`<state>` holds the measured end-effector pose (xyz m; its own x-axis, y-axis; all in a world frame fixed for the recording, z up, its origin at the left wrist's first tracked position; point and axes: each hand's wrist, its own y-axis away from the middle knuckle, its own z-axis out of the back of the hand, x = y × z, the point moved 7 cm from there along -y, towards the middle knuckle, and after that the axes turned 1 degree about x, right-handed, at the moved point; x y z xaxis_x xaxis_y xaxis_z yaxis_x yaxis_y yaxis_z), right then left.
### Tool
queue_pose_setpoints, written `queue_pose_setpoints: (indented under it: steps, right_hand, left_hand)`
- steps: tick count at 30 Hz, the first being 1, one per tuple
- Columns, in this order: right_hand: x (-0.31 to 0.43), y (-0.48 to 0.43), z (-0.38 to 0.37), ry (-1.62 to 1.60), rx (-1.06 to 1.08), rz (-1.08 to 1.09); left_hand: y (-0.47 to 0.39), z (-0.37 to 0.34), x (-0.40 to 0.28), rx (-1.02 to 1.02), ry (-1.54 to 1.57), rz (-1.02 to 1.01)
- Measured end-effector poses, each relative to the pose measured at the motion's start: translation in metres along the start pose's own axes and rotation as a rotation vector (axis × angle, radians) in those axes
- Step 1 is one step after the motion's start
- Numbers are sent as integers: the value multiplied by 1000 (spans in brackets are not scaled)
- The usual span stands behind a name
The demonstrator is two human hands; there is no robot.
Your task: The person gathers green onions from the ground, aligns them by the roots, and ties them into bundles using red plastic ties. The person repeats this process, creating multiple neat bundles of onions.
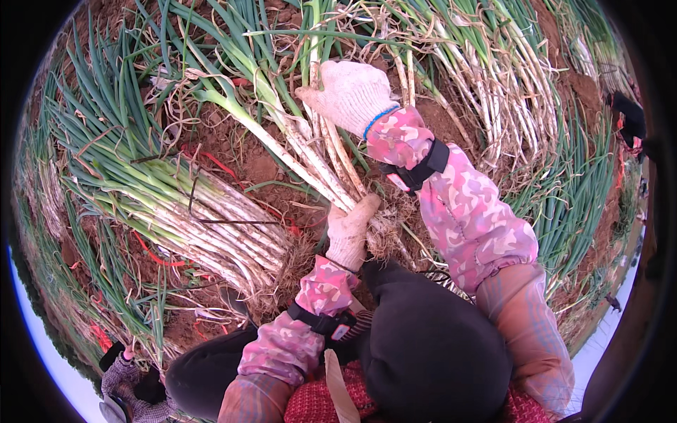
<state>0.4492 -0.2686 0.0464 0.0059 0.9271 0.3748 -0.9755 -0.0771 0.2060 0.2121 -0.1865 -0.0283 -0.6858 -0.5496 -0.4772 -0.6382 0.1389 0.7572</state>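
In my left hand point(350, 227), in a knitted white glove stained with soil, is a small bunch of green onions point(312, 153), gripped low on the white shanks just above the roots point(382, 235). The stalks slant up and left from there. My right hand point(351, 95), gloved too, closes on stalks higher up in the same bunch, where dry outer leaves hang; its fingertips are mostly hidden. To the left lies a thick bundle of green onions point(227, 227), roots towards me, with a thin dark metal rod point(232, 221) bent over it.
Loose green onions point(492, 90) lie at the upper right, with more leaves point(568, 201) below. Red ties point(153, 251) and dry leaves litter the brown soil point(254, 158). My black-clad knee point(433, 343) is close below the hands. Another person point(135, 386) is at the lower left.
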Motion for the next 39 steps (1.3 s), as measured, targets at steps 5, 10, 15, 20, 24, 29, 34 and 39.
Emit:
queue_pose_setpoints:
  steps: [5, 10, 15, 20, 24, 29, 34, 39]
  right_hand:
    - [-28, -33, -41, -57, 240, -99]
    - [-107, -79, 51, -187, -263, -243]
    - [-71, 0, 61, -563, -71, -87]
    - [0, 148, -21, -385, 125, 60]
    - [-1, 164, -22, -187, 86, 246]
    - [-43, 203, 8, -381, -66, 207]
    - [-88, 318, -20, -649, 414, -410]
    - [-90, 302, -27, -499, 260, -590]
  left_hand:
    - [-1, -1, -6, 39, -97, -4]
    - [-1, 3, -3, 59, -38, 51]
    - [-3, 2, 0, 67, 168, 80]
    - [-3, -1, 3, 56, 396, 118]
    - [3, -15, -3, 257, 508, 92]
    - [-1, -7, -7, 180, 114, 132]
    - [-2, -15, -2, 194, 132, 199]
    - [-1, -21, 6, 151, 126, 184]
